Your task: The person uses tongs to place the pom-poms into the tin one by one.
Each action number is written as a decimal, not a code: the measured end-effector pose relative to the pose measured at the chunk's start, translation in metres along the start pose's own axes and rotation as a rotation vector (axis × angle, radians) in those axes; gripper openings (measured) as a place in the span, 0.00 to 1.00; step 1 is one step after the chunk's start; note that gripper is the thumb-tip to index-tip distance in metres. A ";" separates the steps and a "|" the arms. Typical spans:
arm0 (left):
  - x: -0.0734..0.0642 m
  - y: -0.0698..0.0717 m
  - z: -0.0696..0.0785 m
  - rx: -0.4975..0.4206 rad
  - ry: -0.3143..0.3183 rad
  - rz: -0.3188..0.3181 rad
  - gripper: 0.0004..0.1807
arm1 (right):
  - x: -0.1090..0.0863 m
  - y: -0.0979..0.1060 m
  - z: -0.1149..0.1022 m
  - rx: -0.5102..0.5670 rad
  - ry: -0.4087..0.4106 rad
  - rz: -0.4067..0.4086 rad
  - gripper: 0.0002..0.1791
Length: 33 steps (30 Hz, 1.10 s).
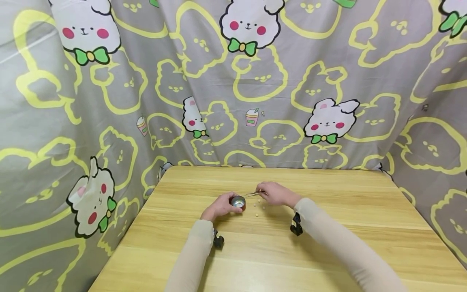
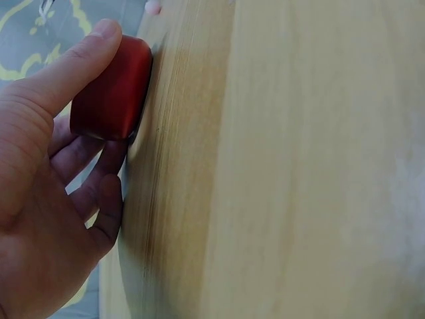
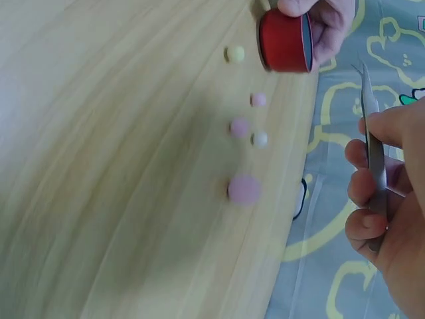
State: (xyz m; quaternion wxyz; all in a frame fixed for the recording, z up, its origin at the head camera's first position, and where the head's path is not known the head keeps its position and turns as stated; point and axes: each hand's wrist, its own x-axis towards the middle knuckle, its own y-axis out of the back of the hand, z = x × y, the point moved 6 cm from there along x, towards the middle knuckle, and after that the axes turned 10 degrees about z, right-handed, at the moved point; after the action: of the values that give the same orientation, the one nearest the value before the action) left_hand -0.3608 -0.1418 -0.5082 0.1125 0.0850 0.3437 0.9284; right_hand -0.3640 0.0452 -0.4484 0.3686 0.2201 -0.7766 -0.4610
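Observation:
My left hand (image 1: 221, 204) grips a small round red tin (image 1: 238, 204), thumb on one side and fingers on the other. Its silvery inside faces up, with something pale at the bottom. In the left wrist view the tin's red wall (image 2: 114, 90) stands on or close over the table. My right hand (image 1: 276, 193) holds metal tweezers (image 3: 374, 149) between thumb and fingers. Their fine tips point toward the tin, slightly apart, with nothing seen between them. Several small balls lie right of the tin, among them a yellow ball (image 3: 235, 54), a white ball (image 3: 259, 139) and a larger pink ball (image 3: 244, 189).
The wooden table (image 1: 328, 243) reaches back to a grey curtain (image 1: 270, 81) printed with cartoon animals, which also hangs along both sides. A black wrist mount (image 1: 296, 225) sits on the right sleeve, another mount (image 1: 218, 240) on the left.

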 end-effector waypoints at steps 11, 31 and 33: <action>0.000 0.000 -0.003 -0.014 0.023 0.000 0.26 | -0.027 0.020 0.027 -0.024 -0.068 0.005 0.05; 0.001 -0.002 -0.004 -0.030 0.021 0.000 0.27 | -0.056 0.018 0.052 -0.060 -0.112 -0.021 0.05; 0.001 -0.002 -0.004 -0.037 0.022 -0.001 0.27 | -0.058 0.015 0.054 -0.056 -0.119 -0.025 0.05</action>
State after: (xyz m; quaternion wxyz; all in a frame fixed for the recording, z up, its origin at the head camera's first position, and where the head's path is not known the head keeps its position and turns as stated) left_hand -0.3624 -0.1426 -0.5121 0.1106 0.0727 0.3275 0.9355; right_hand -0.3689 0.1222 -0.4729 0.3221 0.1915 -0.7811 -0.4994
